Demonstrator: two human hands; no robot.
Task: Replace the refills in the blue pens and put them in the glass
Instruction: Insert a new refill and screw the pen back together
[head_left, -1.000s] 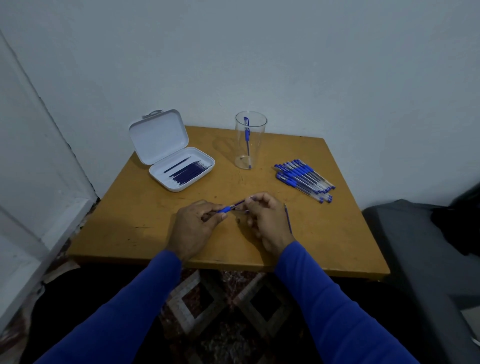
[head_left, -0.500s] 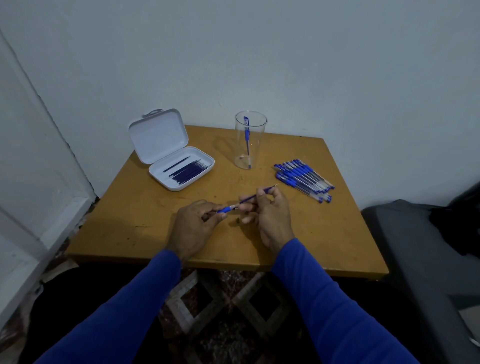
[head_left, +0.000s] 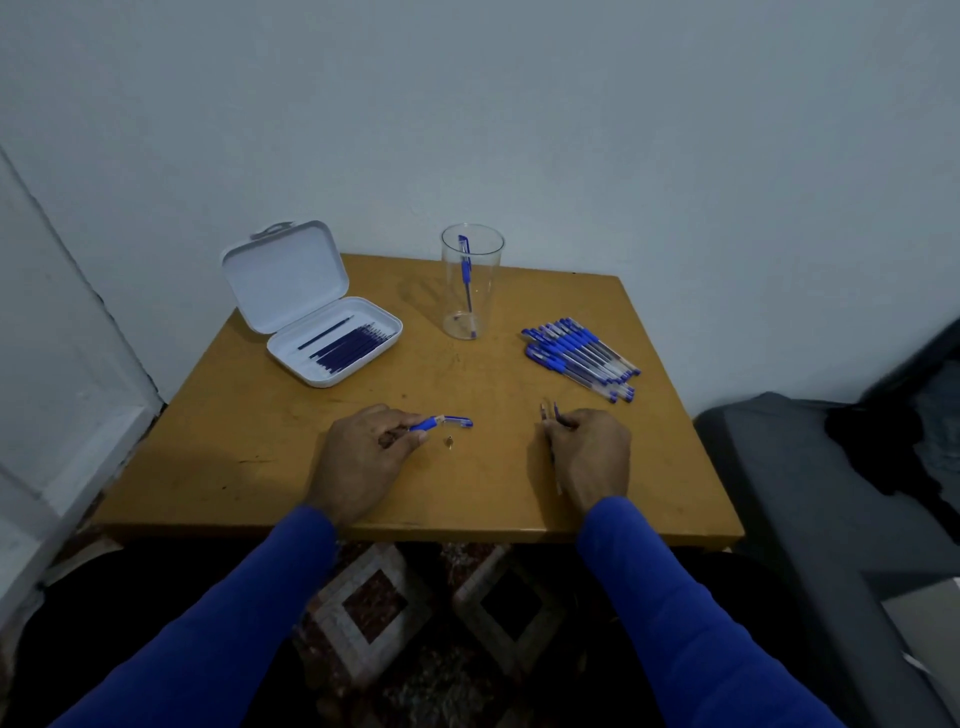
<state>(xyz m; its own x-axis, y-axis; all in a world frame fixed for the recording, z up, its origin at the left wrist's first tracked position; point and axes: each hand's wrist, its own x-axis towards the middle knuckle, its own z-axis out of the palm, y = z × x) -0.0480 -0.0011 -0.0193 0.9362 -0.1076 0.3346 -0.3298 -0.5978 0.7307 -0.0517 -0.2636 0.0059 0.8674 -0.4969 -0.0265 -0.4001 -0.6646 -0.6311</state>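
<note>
My left hand (head_left: 363, 452) pinches the blue pen barrel (head_left: 441, 422), which sticks out to the right just above the table. A small metal pen tip (head_left: 449, 442) lies loose on the table below it. My right hand (head_left: 589, 449) grips thin refills (head_left: 549, 413) whose ends poke out above the fingers. The clear glass (head_left: 470, 283) stands at the back centre with one blue pen (head_left: 466, 270) inside. A pile of several blue pens (head_left: 582, 358) lies at the back right. The open white case (head_left: 332, 338) at the back left holds several dark refills (head_left: 350, 345).
The wooden table (head_left: 260, 441) stands against a white wall, its front edge close to my body. A grey cushion (head_left: 831, 493) sits to the right of the table. Patterned floor shows under the table.
My hands have moved apart. The right hand drew the refill out of the barrel and carried it right. The left hand keeps the barrel; a small tip now lies on the table.
</note>
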